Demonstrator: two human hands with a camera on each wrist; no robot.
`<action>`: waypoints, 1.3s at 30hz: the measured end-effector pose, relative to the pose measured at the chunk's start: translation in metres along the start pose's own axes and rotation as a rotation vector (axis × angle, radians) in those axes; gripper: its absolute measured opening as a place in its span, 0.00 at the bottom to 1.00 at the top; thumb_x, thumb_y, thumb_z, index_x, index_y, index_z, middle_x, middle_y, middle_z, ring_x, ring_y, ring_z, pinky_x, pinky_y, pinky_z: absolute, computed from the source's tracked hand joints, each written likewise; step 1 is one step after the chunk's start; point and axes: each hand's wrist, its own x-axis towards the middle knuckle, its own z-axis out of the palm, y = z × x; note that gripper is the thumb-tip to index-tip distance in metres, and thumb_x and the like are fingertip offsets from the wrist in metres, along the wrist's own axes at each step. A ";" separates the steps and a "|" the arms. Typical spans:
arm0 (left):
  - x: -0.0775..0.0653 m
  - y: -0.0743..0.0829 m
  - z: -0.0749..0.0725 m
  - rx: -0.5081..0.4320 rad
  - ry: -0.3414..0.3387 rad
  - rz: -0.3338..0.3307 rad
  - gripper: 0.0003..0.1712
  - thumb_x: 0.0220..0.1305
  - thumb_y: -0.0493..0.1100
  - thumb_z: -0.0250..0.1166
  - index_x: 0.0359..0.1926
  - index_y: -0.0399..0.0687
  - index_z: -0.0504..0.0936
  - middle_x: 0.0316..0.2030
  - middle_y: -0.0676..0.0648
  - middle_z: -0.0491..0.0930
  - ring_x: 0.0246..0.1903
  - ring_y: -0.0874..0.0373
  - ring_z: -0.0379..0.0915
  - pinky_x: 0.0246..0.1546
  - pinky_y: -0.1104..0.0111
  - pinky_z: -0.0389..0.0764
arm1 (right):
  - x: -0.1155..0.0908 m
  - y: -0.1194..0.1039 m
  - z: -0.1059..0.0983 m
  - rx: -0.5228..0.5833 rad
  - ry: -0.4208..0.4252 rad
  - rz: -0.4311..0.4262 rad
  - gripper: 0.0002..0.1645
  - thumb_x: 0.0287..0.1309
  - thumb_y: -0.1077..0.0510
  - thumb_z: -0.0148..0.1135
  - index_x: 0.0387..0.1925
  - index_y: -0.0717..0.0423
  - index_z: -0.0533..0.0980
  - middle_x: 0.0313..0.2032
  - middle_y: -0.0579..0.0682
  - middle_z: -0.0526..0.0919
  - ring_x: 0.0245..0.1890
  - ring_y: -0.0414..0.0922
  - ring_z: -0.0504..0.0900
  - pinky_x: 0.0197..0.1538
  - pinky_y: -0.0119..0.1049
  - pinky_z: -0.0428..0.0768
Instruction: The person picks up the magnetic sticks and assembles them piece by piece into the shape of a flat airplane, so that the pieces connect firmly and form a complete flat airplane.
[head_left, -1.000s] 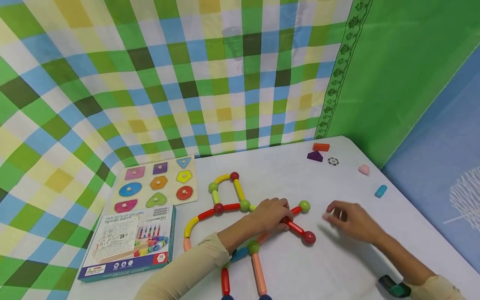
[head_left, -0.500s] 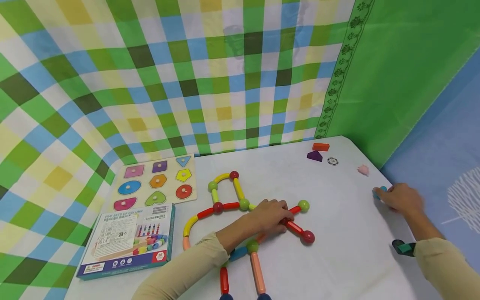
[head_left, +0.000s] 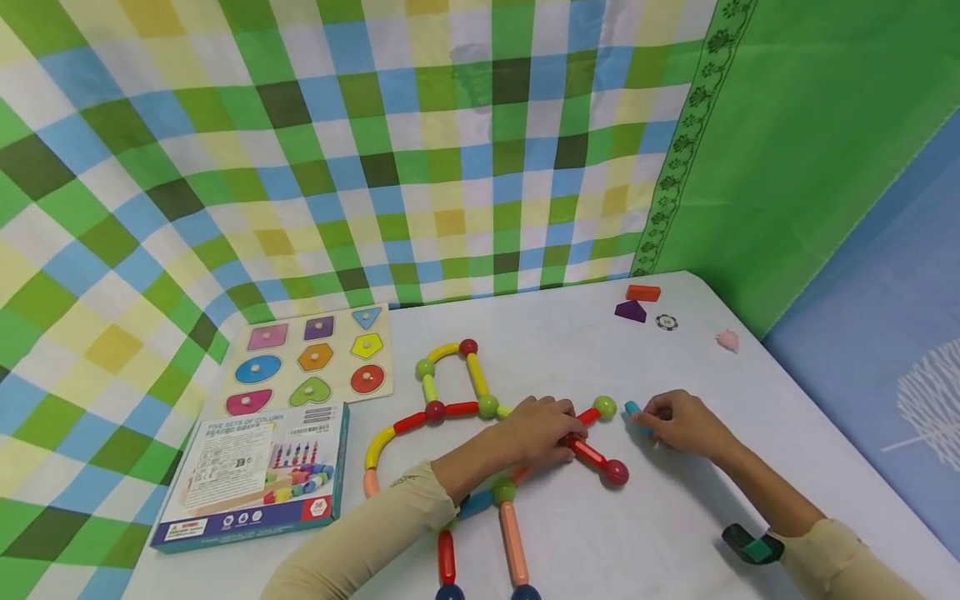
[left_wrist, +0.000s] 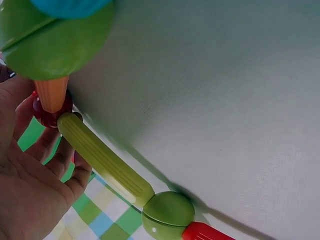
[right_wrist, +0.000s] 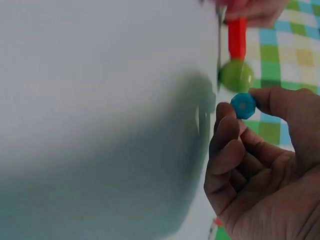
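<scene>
In the head view a flat figure of coloured magnetic sticks and balls lies on the white table. My left hand grips its red ball, seen in the left wrist view with an orange stick and a yellow-green stick attached. Two red sticks reach out from under that hand, one ending in a green ball, the other in a red ball. To the right, my right hand pinches a short blue stick between thumb and fingers. Its tip points towards the green ball, apart from it in the head view.
A shape puzzle board and a boxed bead set lie at the left. Towards the back right are a red block, a purple piece, a round token and a small pink figure.
My right hand reached to the table's right edge, took hold of the blue stick, and brought it left beside the green ball. The left hand stayed in place on the figure.
</scene>
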 end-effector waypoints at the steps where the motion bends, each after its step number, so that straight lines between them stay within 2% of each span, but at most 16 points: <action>1: 0.000 0.000 -0.001 -0.002 -0.001 0.001 0.21 0.59 0.55 0.66 0.55 0.67 0.78 0.46 0.58 0.72 0.44 0.65 0.66 0.45 0.71 0.68 | -0.001 -0.004 0.004 0.018 -0.011 0.002 0.16 0.59 0.46 0.63 0.33 0.56 0.79 0.22 0.49 0.78 0.22 0.44 0.74 0.24 0.34 0.72; 8: -0.001 0.001 -0.004 -0.002 -0.015 -0.020 0.22 0.59 0.55 0.67 0.56 0.68 0.78 0.46 0.58 0.73 0.44 0.64 0.66 0.45 0.71 0.68 | -0.005 -0.012 0.021 0.058 -0.024 -0.018 0.13 0.59 0.48 0.63 0.32 0.53 0.82 0.21 0.48 0.79 0.20 0.44 0.73 0.23 0.33 0.71; 14: 0.000 0.000 -0.003 -0.008 -0.013 -0.007 0.21 0.60 0.55 0.66 0.56 0.68 0.78 0.47 0.58 0.73 0.45 0.64 0.66 0.45 0.71 0.68 | -0.008 -0.013 0.023 0.056 -0.015 -0.010 0.13 0.59 0.47 0.63 0.32 0.53 0.82 0.21 0.48 0.79 0.21 0.44 0.73 0.23 0.32 0.71; 21: 0.000 0.000 -0.002 -0.006 -0.005 0.003 0.19 0.60 0.55 0.65 0.54 0.68 0.79 0.46 0.58 0.73 0.44 0.64 0.66 0.44 0.71 0.68 | -0.010 -0.015 0.024 0.076 -0.045 -0.017 0.16 0.59 0.44 0.62 0.29 0.53 0.82 0.21 0.50 0.78 0.22 0.44 0.73 0.24 0.32 0.71; 29: 0.001 0.001 0.000 0.004 -0.006 0.005 0.19 0.59 0.57 0.65 0.53 0.69 0.79 0.46 0.58 0.72 0.44 0.65 0.66 0.43 0.71 0.67 | -0.013 -0.018 0.030 0.116 -0.052 0.039 0.19 0.58 0.41 0.62 0.27 0.52 0.83 0.20 0.50 0.77 0.22 0.45 0.72 0.22 0.32 0.70; 36: 0.003 0.001 0.002 0.023 0.002 0.022 0.20 0.58 0.59 0.66 0.53 0.70 0.80 0.46 0.58 0.72 0.43 0.65 0.66 0.42 0.72 0.68 | -0.017 -0.021 0.039 0.164 -0.070 0.083 0.20 0.56 0.40 0.63 0.27 0.52 0.83 0.16 0.49 0.73 0.12 0.42 0.66 0.17 0.32 0.67; 39: 0.004 0.000 0.003 0.022 0.014 0.034 0.22 0.57 0.59 0.66 0.54 0.71 0.79 0.48 0.58 0.72 0.45 0.65 0.67 0.43 0.72 0.68 | -0.019 -0.022 0.041 0.176 -0.076 0.088 0.20 0.56 0.40 0.63 0.27 0.53 0.83 0.15 0.47 0.71 0.11 0.41 0.65 0.16 0.31 0.66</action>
